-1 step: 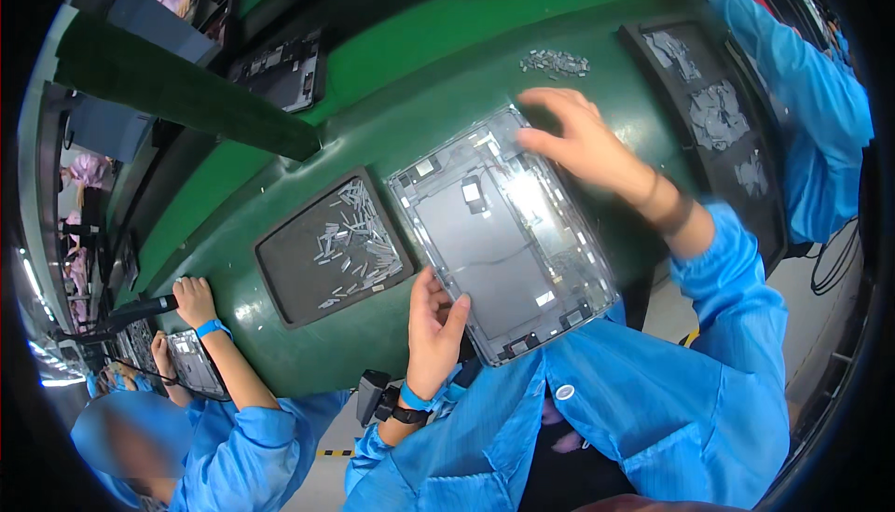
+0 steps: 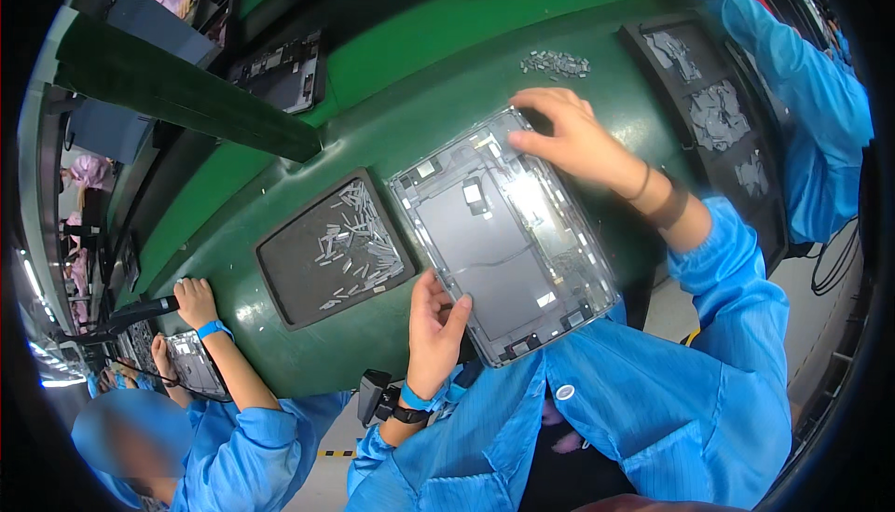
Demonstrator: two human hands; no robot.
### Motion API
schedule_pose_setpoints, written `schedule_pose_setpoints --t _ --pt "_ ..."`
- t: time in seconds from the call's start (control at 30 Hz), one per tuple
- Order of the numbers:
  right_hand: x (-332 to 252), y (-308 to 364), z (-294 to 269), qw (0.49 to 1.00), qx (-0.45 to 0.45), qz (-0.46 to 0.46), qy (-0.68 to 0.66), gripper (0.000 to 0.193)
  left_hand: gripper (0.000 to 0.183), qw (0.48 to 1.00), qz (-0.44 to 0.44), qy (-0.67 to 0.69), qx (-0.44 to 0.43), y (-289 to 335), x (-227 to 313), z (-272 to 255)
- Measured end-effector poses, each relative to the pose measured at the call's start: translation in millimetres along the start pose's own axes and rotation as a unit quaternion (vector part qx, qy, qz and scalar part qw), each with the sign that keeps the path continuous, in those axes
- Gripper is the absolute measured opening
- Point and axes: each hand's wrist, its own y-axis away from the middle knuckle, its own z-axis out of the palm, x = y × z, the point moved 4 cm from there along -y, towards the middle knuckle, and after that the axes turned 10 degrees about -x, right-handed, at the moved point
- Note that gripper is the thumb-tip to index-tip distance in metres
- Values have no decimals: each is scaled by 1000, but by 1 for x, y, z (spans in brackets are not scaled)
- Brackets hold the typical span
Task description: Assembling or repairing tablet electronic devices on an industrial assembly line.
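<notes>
A grey tablet housing (image 2: 494, 251), its inner side up with small parts along its edges, lies slanted in front of me. My left hand (image 2: 436, 330) grips its lower left edge, thumb on top and fingers at the side. Over the upper right corner of the housing is my right hand (image 2: 578, 139), thumb and index finger apart; whether they touch the corner I cannot tell. Just left of the housing, a dark tray (image 2: 289, 274) holds many small grey metal strips (image 2: 359, 242).
Small metal pieces (image 2: 555, 64) are heaped on the green bench (image 2: 429, 92). A dark compartment tray (image 2: 657, 60) with grey flat parts stands at the right. A green post (image 2: 186, 92) crosses the upper left. Co-workers' arms (image 2: 238, 353) (image 2: 792, 64) work on both sides.
My right hand has shifted slightly left, closer in over the upper right corner of the housing. My left hand and the housing stay practically in place.
</notes>
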Motion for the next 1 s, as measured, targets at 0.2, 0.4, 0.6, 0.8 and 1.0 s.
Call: schedule_pose_setpoints --t 0.2,0.4,0.6,0.8,1.0 --pt "22 -9 18 994 -32 8 -99 47 55 999 -32 28 -24 -6 0 4" --pt "25 -14 25 989 -57 4 -133 51 57 999 -12 40 7 -4 8 2" --pt "33 -6 21 996 -29 20 -79 58 44 991 -65 61 -97 -16 20 -5" --pt "28 0 5 994 -13 38 -101 59 40 979 -21 166 -115 -24 24 -5" --pt "13 -23 -42 925 11 24 -379 49 43 969 -10 209 -134 -39 46 -14"
